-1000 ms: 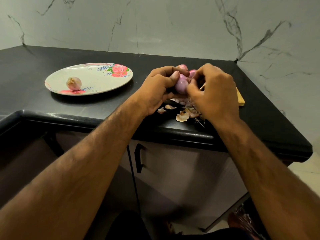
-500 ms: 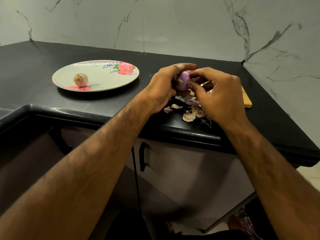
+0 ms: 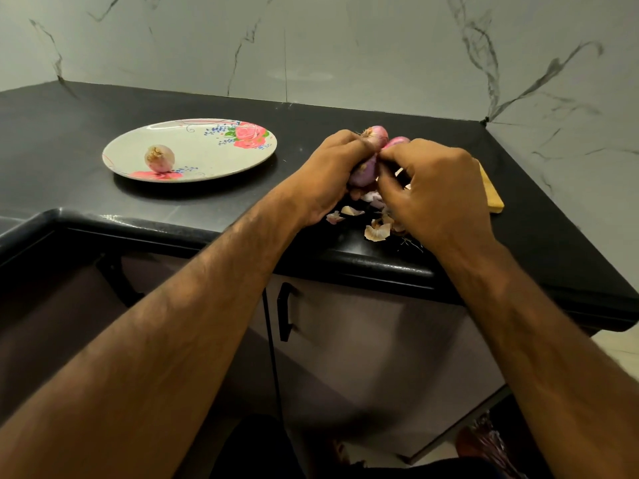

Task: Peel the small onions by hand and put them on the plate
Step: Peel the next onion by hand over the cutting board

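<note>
My left hand (image 3: 330,174) grips a small purple onion (image 3: 364,172) above the black counter (image 3: 311,112). Against the same onion, my right hand (image 3: 432,188) pinches at its skin with the fingertips. Two more pink onions (image 3: 377,134) lie just behind my hands, partly hidden. Loose skin scraps (image 3: 377,232) are scattered on the counter under my hands. A white floral plate (image 3: 214,157) sits to the left with one peeled onion (image 3: 159,158) on it.
A wooden board (image 3: 491,193) lies behind my right hand, mostly hidden. The counter's front edge runs just below the scraps, with cabinet doors and a black handle (image 3: 285,316) under it. Marble walls close the back and right.
Both hands have shifted slightly on the onion, which sits lower in my left palm now. My right fingertips have closed tighter against it. The view has moved a little.
</note>
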